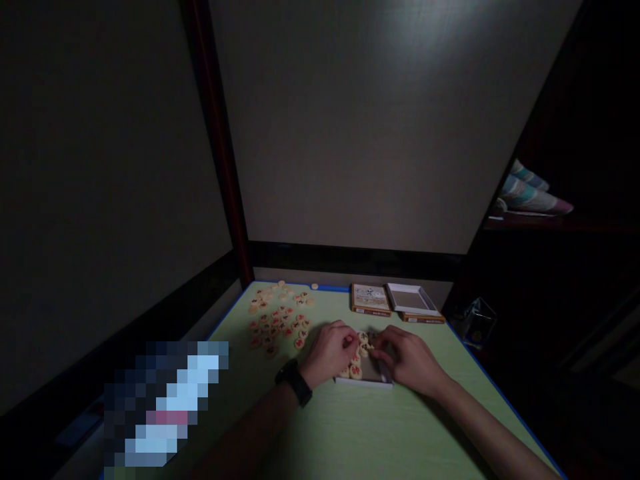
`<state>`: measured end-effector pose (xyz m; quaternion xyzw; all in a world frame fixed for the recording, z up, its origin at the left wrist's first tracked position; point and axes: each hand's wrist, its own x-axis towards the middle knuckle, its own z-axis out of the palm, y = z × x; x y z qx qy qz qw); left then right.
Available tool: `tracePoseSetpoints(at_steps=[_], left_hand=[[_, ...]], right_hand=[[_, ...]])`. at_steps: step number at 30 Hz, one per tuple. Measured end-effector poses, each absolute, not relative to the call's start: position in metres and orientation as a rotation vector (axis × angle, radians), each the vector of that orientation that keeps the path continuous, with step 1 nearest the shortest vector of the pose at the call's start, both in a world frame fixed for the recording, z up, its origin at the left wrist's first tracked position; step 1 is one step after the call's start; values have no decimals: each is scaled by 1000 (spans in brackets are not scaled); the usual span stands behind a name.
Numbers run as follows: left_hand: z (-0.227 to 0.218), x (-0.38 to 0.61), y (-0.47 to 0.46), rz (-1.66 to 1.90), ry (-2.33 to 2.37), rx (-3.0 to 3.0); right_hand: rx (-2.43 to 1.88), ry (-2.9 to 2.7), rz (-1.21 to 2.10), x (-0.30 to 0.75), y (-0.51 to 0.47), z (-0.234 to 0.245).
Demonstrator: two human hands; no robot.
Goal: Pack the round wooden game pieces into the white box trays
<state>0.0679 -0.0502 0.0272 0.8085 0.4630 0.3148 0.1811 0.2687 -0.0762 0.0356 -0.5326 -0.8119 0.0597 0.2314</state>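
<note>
My left hand point(331, 355), with a dark watch point(294, 382) on its wrist, is over the left side of a shallow open box point(367, 383). Its fingers are curled together, and what they hold, if anything, is hidden. From the right, my right hand point(414, 362) reaches over the box with thumb and forefinger pinched at a round Chinese chess piece point(371, 347). Inside the box lie several pale pieces with red or black characters, among them a red-marked piece point(355, 371) near the front and a black-marked piece point(364, 336) farther back.
Many loose Chinese chess pieces point(274, 327) are spread over the left of the green table point(340, 433). A printed box point(371, 300) and a white open tray point(413, 289) on another box point(424, 318) are at the back edge. Wall panels stand behind.
</note>
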Motion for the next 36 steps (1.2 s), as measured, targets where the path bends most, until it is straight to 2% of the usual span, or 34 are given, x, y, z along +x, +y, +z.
tracePoseSetpoints(at_steps=[5, 9, 14, 36], left_hand=[[46, 33, -27, 830, 1521, 2419], [63, -18, -3, 417, 1828, 2368], [60, -49, 7, 195, 1748, 2339], [52, -49, 8, 173, 1701, 2409]], right_hand=[[-1409, -2092, 124, 270, -71, 30], [-1386, -2058, 82, 270, -68, 26], [-1397, -2101, 60, 270, -67, 24], [-1349, -2065, 12, 271, -69, 26]])
